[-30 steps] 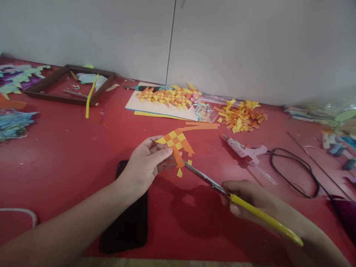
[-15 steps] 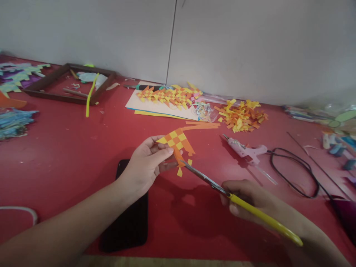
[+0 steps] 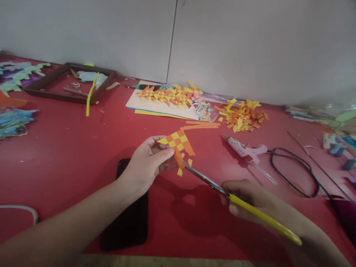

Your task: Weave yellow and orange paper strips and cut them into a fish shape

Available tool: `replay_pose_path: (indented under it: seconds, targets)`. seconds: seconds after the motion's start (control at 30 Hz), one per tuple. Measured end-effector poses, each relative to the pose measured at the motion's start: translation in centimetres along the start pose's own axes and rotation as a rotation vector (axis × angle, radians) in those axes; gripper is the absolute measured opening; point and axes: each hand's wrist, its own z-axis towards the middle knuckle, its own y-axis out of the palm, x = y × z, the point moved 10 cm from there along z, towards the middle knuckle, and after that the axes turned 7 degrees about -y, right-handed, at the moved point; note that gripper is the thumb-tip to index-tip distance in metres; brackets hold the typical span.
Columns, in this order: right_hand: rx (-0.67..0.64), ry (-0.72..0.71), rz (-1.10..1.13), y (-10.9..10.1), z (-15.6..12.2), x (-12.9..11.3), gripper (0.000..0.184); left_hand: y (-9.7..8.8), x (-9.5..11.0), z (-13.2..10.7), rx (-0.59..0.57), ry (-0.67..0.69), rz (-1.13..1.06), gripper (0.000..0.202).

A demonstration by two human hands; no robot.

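Observation:
Between thumb and fingers, my left hand (image 3: 151, 159) pinches a woven paper piece (image 3: 175, 141) in an orange and yellow check, with strip ends sticking out. My right hand (image 3: 246, 194) grips scissors (image 3: 205, 178) with yellow handles. Their blade tips reach the orange strip end just below my left thumb. Two small yellow paper scraps (image 3: 180, 172) show near the tips. A black phone (image 3: 129, 217) lies on the table partly under my left wrist.
On the red table (image 3: 69, 155) a pink glue gun (image 3: 246, 148) with a looped black cord lies to the right. Behind are a heap of orange and yellow clippings (image 3: 241, 115), orange strips (image 3: 200, 126) and woven pieces (image 3: 167, 95) on paper sheets. A brown frame (image 3: 50, 95) stands back left.
A small orange tip at the woven piece's lower right edge has come away from it. Both hands stay almost where they were, the scissors still at the orange strip end.

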Motion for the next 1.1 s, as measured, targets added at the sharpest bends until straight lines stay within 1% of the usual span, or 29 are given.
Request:
replay_pose_path:
  seconds: [0.1, 0.53, 0.93, 1.0, 1.1]
  targets:
    - [-0.009, 0.008, 0.004, 0.1, 0.05, 0.12, 0.043, -0.06, 0.18, -0.03, 0.015, 0.009, 0.025, 0.024]
    - [-0.033, 0.035, 0.03, 0.32, -0.09, 0.37, 0.043, 0.0, 0.09, -0.22, -0.011, 0.031, 0.081, 0.024]
    - [-0.039, 0.029, 0.023, 0.38, -0.05, 0.04, 0.043, -0.05, 0.23, -0.19, 0.027, 0.014, 0.084, 0.023]
    - [-0.042, 0.019, 0.023, 0.38, -0.04, 0.02, 0.044, -0.2, 0.21, -0.16, 0.037, 0.013, 0.082, 0.023]
    - [-0.013, -0.035, -0.038, -0.03, -0.07, -0.25, 0.048, -0.08, 0.15, -0.12, 0.015, 0.015, 0.075, 0.022]
